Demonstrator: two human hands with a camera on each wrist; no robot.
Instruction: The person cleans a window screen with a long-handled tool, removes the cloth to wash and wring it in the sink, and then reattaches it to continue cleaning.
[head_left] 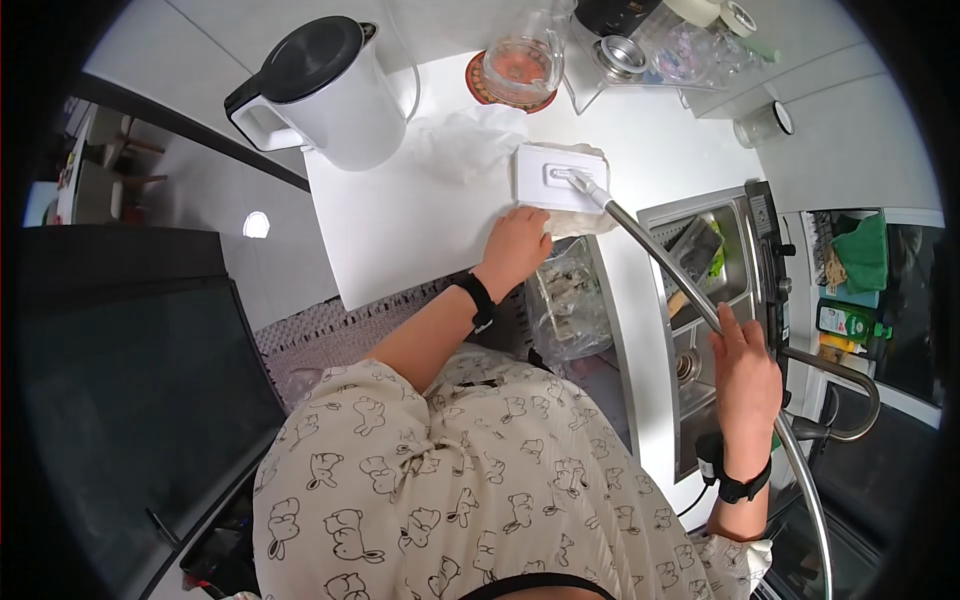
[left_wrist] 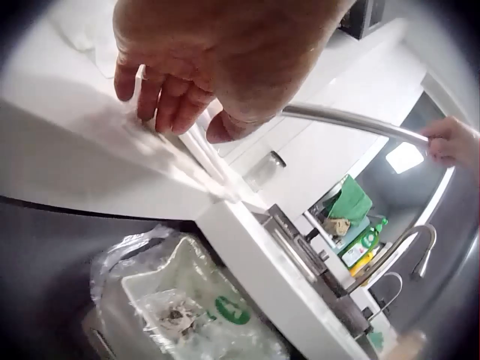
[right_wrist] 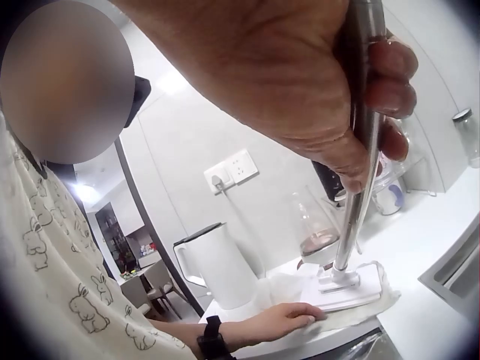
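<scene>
A flat mop's white rectangular head lies on the white counter, over a beige cloth pad that sticks out along its edges. From the head, the mop's metal pole slants across the sink. My right hand grips this pole, fingers and thumb wrapped round it in the right wrist view. At the near edge of the mop head, my left hand rests with loosely extended fingers touching the pad. The left wrist view shows the left thumb apart from the fingers.
Left on the counter stands a white kettle, beside crumpled white paper. A glass jug sits on a red trivet behind. The steel sink holds items at right. Below the counter edge is a lined bin.
</scene>
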